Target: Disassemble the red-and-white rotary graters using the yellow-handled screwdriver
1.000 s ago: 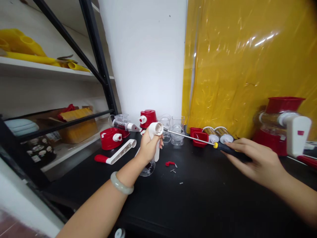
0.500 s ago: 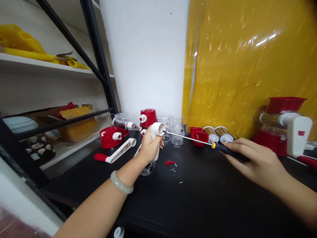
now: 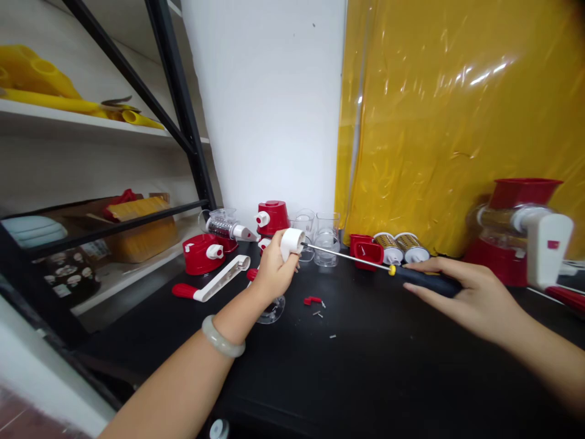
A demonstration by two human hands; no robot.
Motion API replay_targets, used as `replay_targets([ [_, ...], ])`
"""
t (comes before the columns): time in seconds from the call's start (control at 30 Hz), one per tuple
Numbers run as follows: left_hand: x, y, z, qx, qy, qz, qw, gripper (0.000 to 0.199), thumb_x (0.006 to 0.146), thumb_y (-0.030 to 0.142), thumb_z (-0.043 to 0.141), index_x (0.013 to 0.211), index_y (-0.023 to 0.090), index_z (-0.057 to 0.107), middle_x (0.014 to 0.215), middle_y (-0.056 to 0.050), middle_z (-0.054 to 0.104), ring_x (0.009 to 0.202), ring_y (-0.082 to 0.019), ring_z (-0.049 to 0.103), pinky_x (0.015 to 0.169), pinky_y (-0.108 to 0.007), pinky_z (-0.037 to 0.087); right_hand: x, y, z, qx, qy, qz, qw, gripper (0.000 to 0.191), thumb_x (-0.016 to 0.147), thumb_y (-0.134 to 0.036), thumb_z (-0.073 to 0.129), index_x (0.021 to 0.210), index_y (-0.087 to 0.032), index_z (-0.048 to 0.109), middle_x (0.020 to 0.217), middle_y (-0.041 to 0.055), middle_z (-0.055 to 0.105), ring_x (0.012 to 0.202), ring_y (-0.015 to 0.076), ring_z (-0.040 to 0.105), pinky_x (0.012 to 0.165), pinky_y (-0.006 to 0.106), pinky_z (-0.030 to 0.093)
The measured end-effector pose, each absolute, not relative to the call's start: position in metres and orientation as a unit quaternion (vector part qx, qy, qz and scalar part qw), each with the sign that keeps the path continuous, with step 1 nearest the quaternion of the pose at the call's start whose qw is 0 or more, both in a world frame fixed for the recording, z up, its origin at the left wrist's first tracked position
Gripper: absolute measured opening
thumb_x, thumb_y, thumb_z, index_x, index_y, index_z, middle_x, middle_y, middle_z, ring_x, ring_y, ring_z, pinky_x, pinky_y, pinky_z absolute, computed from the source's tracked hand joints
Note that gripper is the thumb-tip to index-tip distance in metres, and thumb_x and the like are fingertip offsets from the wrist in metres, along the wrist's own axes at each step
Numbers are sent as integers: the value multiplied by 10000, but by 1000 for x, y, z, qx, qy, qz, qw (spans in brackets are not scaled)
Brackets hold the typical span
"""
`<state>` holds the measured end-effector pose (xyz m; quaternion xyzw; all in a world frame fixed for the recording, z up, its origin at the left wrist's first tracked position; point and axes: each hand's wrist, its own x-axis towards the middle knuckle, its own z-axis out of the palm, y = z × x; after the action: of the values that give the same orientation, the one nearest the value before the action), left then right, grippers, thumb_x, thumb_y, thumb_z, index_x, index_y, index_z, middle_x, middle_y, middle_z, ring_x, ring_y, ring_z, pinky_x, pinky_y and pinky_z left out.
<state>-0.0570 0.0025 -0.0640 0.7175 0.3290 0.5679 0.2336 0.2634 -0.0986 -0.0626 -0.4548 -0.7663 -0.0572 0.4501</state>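
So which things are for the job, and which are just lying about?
Seems part of the job:
screwdriver, in the right hand
white part, in the left hand
probably the small red piece

Seems just lying about, on shelves:
yellow tubes
pale blue thing

I get a bright, even view at the middle: the white wall (image 3: pixel 269 110) is pale, and the light's source sits out of my sight. Hard white streaks of glare mark the yellow sheet (image 3: pixel 457 134), upper right. The screwdriver (image 3: pixel 414 277) catches a thin shine along its shaft. Under the shelf (image 3: pixel 68 125) it is dim. My wide lens stretches the edges; the floor (image 3: pixel 18 414) blurs, the screws (image 3: pixel 318 314) look soft, and the top right corner darkens.
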Motion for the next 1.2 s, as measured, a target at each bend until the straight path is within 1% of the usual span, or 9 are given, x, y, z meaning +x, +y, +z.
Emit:
replay_targets([
  [0.07,-58,2,-63,726,337,558,218,304,795,134,555,1095,182,538,674,33,591,542,-121,576,531,-232,477,261,-101,-59,-477,-745,-12,466,263,768,-455,738,925,-244,741,855,31,763,735,216,716,680,328,575],
  [0.2,-56,2,-63,707,334,567,259,299,793,142,540,1088,185,533,672,33,576,523,-124,564,497,-237,476,259,-102,-56,-514,-684,108,506,369,793,-565,663,885,-221,756,821,56,743,560,175,628,497,294,498],
  [0.37,-52,2,-64,686,325,576,303,282,776,153,560,1054,188,532,679,31,566,510,-121,549,462,-234,478,265,-95,-64,-516,-626,124,571,349,722,-529,756,925,-246,737,980,55,743,900,239,678,787,331,518],
  [0.6,-52,1,-64,674,325,593,298,277,779,146,555,1048,202,529,682,38,565,513,-123,558,468,-238,494,255,-97,-66,-517,-620,82,585,326,696,-441,807,925,-232,707,906,55,726,853,245,695,772,348,551],
  [0.7,-52,-2,-63,677,330,593,284,291,764,126,565,1043,202,539,664,42,576,500,-120,555,468,-228,479,254,-97,-67,-484,-606,154,612,325,792,-498,713,978,-233,690,868,65,724,677,212,686,582,315,556],
  [0.77,-52,-4,-62,681,334,591,276,287,757,118,567,1030,201,539,647,47,575,490,-120,555,465,-224,465,255,-97,-66,-482,-584,245,606,407,877,-598,543,1009,-231,661,726,50,703,451,174,593,374,279,450],
  [0.83,-52,-5,-61,692,341,583,255,284,758,111,554,1028,198,536,636,49,572,482,-122,555,473,-227,458,256,-97,-64,-523,-578,277,562,494,890,-669,443,899,-220,650,532,11,618,327,151,479,302,262,346],
  [0.97,-53,-5,-60,716,360,563,202,276,753,96,541,1012,191,550,614,54,565,479,-122,554,511,-239,454,254,-99,-58,-590,-604,146,515,527,861,-686,476,671,-212,606,444,-5,519,385,169,508,383,280,394],
  [1.2,-54,-1,-62,709,338,569,244,236,752,95,509,963,201,514,565,70,529,419,-130,540,450,-246,446,256,-109,-56,-492,-696,-157,499,284,934,-366,467,789,-224,665,617,31,662,530,195,620,509,297,470],
])
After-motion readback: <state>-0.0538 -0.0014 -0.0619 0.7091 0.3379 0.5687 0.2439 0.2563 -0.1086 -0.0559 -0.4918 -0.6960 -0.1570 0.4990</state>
